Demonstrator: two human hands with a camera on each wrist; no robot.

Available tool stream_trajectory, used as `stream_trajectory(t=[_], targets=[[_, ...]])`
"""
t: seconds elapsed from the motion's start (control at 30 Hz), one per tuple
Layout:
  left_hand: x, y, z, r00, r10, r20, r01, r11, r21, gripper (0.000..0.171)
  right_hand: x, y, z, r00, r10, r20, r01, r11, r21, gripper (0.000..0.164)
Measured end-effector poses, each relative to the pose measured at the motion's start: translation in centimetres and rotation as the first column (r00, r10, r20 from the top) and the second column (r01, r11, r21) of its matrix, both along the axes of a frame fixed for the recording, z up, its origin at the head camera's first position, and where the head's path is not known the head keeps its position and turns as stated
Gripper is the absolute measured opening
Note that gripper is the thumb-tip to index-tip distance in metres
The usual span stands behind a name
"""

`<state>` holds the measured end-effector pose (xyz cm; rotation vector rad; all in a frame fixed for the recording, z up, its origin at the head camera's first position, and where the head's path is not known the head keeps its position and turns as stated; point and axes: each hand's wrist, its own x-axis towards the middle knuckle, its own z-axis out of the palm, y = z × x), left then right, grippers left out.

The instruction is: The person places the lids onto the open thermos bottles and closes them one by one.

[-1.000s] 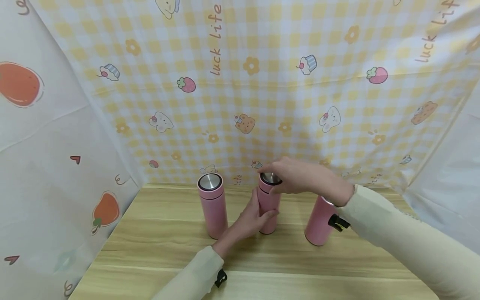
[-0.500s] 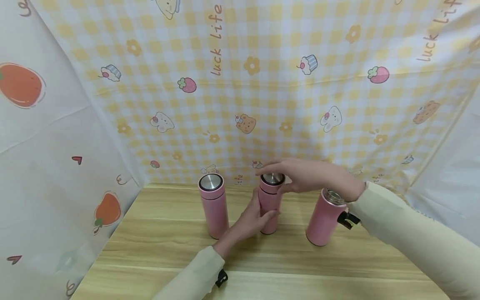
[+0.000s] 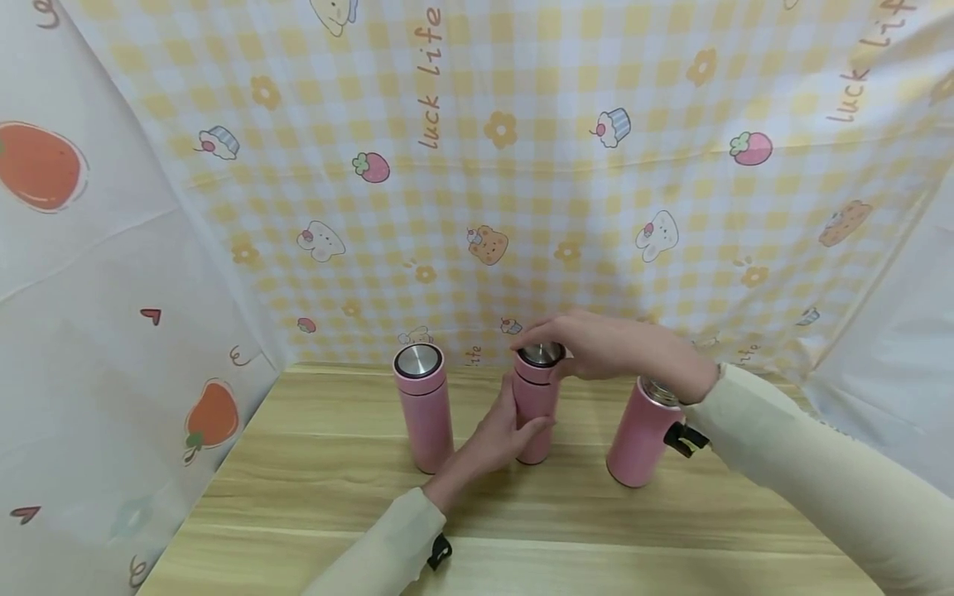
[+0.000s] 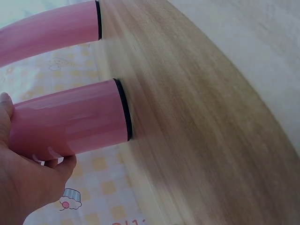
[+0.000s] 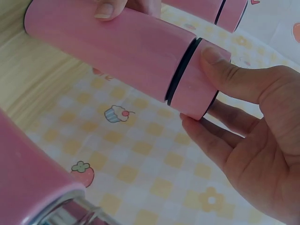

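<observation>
A pink thermos flask (image 3: 532, 401) stands upright in the middle of the table. My left hand (image 3: 495, 434) holds its body from the left side, thumb across the front. On top is a pink lid (image 5: 199, 79) with a silver disc, and a dark ring shows between it and the body. My right hand (image 3: 604, 343) grips this lid from above, thumb on one side and fingers on the other. To the right stands another pink flask (image 3: 637, 439) without a lid, its shiny mouth (image 3: 659, 391) partly behind my right wrist. A third pink flask (image 3: 428, 422), lid on, stands left.
The flasks stand on a light wood table (image 3: 335, 497). Close behind them hangs a yellow checked cloth (image 3: 447, 207) with small printed figures. A white printed cloth (image 3: 97, 273) closes off the left side.
My right hand turned outward to the right around the lid, baring the right flask's mouth, then came slightly back left. The left hand and all three flasks keep their places.
</observation>
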<state>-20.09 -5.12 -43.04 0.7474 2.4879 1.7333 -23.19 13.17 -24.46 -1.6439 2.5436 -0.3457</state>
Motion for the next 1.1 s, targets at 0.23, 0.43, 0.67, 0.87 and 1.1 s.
stream_trajectory(t=[0.23, 0.43, 0.67, 0.87, 1.1], targets=[[-0.04, 0.09, -0.02, 1.0, -0.005, -0.002, 0.005, 1.0, 0.009, 0.078, 0.25, -0.21, 0.09, 0.999, -0.041, -0.01, 0.041, 0.999, 0.014, 0.06], [-0.07, 0.03, -0.19, 1.0, -0.009, 0.008, 0.009, 1.0, 0.017, 0.08, 0.6, -0.55, 0.17, 0.995, -0.091, -0.036, 0.093, 0.995, 0.03, 0.057], [-0.04, 0.04, -0.06, 1.0, -0.011, 0.015, 0.011, 1.0, 0.029, 0.079, 1.01, -0.89, 0.32, 0.991, -0.125, -0.049, 0.126, 0.991, 0.031, 0.054], [-0.02, 0.03, 0.15, 1.0, -0.008, 0.027, 0.008, 1.0, 0.026, 0.08, 1.0, -0.99, 0.15, 0.988, -0.138, -0.067, 0.14, 0.99, 0.019, 0.052], [-0.03, 0.08, 0.18, 0.999, -0.006, 0.037, 0.006, 1.0, 0.022, 0.079, 1.02, -0.98, -0.2, 0.987, -0.137, -0.083, 0.137, 0.991, -0.003, 0.053]])
